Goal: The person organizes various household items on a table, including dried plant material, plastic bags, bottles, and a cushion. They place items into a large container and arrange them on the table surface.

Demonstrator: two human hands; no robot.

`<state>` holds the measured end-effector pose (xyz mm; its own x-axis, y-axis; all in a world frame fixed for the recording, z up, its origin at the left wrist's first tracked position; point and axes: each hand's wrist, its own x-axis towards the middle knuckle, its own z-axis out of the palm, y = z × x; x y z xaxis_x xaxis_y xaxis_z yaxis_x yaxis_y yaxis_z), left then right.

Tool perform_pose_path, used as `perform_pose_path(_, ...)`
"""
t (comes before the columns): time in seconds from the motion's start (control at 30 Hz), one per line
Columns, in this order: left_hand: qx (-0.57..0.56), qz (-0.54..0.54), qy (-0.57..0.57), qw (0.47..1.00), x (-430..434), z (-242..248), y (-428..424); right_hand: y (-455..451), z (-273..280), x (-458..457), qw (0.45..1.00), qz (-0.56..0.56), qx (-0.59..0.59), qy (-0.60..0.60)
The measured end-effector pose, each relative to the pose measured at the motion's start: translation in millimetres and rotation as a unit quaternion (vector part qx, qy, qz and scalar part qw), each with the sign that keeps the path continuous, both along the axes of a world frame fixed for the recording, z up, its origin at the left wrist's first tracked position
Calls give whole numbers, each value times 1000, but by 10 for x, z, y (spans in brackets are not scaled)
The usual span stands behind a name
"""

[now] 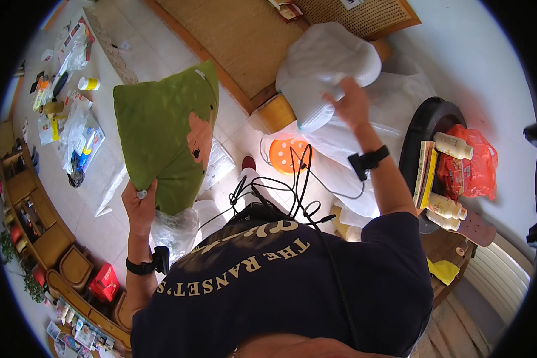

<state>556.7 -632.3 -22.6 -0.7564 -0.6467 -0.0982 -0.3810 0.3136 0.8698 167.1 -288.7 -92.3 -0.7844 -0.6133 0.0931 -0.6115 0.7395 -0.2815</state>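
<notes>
My left hand (139, 206) grips the lower corner of a green pillow (161, 129) that has a pink animal figure on it. A crumpled clear plastic bag (174, 232) lies just below the pillow, by my left wrist. My right hand (351, 104) is raised with its fingers apart, at the near side of a white ribbed cushion (317, 67); whether the fingertips touch it I cannot tell. The cushion rests at the end of a wooden-framed couch (237, 40). Black cables (295, 188) hang in front of my body, and a dark band sits on each wrist.
A table (103, 112) on the left carries plastic bags and a white bottle with a yellow label. An orange dotted stool (288, 155) stands ahead on the tiles. Translucent plastic sheeting (385, 103) spreads on the right, beside bottles (452, 145) and a red plastic bag (481, 165).
</notes>
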Motion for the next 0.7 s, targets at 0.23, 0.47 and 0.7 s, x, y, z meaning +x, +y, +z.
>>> perform_pose_path(0.23,20,1,11,1000,-20,-5,10,-366,-327,624,974,39,213,-66)
perform_pose_path(0.47,-9,11,14,1000,185,21,-17,-356,-527,-104,989,-2,37,-145)
perform_pose_path(0.7,11,21,44,999,182,53,-19,-997,817,-2277,977,-63,52,199)
